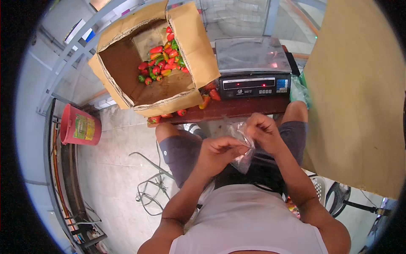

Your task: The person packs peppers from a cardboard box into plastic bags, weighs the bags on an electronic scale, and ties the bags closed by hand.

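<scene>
Over the lap, a clear plastic bag hangs between my two hands. My left hand pinches its edge with thumb and fingers together. Slightly higher and to the right, my right hand grips the other side of the bag with curled fingers. No contents can be made out inside the bag. Beyond the hands, an open cardboard box holds several red, green and orange peppers. Beside the box stands a digital scale with red lights on its display and a bare metal plate.
A dark red bench carries the scale and some loose peppers. A red bucket stands at the left. Green strapping lies tangled on the floor. A large cardboard sheet rises on the right, near a white basket.
</scene>
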`<state>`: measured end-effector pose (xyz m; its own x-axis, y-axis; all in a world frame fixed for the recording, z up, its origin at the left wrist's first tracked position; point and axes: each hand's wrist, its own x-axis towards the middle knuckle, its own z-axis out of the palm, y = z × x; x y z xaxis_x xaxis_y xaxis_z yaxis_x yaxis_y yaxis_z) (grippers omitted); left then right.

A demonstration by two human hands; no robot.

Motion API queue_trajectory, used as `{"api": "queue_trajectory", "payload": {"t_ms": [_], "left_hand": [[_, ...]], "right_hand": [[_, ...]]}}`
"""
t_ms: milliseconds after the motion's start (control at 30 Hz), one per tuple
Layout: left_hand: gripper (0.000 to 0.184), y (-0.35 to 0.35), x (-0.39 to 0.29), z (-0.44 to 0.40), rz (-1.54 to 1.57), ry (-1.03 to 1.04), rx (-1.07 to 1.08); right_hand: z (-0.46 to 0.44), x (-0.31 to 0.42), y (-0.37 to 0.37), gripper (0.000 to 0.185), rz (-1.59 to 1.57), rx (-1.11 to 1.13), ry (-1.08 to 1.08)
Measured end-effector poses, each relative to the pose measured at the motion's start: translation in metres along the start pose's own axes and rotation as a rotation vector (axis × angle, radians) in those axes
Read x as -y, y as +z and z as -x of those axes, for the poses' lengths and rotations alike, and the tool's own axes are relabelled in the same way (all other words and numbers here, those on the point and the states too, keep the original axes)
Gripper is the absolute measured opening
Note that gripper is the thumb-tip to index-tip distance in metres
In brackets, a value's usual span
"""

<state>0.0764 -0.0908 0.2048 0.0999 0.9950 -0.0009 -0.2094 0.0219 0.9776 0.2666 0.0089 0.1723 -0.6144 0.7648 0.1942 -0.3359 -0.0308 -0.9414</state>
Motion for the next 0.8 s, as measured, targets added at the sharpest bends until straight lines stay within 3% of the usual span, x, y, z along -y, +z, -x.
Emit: {"api": "queue_trajectory", "payload": {"t_ms": [100,200,300,400,500,600,800], "left_hand": [[0.014,-0.019,-0.01,0.001,0.14,-0.155,0.0],[0.011,-0.023,-0.011,-0.002,-0.037,-0.043,-0.137],[0.009,-0.025,-0.018,-0.006,-0.364,0.046,-0.006],[0.009,-0.027,-0.012,-0.007,-0.366,-0.046,0.001],[0.017,-0.018,-0.006,-0.007,-0.429,-0.074,-0.001],[0.022,-0.02,-0.003,-0.007,-0.224,-0.107,0.016],[0.016,-0.022,0.013,-0.006,-0.371,-0.151,0.061]], "right_hand": [[0.0,0.004,0.002,0.012,0.086,-0.158,-0.099],[-0.004,0.033,0.012,0.018,0.353,-0.142,-0.134],[-0.005,0.041,0.012,0.019,0.491,-0.083,-0.158],[-0.004,0.041,0.006,0.018,0.602,-0.093,-0.19],[0.0,0.036,0.002,0.018,0.564,-0.095,-0.133],[0.003,0.033,-0.003,0.018,0.657,-0.125,-0.188],[0.007,0.031,0.001,0.017,0.603,-0.094,-0.116]]}}
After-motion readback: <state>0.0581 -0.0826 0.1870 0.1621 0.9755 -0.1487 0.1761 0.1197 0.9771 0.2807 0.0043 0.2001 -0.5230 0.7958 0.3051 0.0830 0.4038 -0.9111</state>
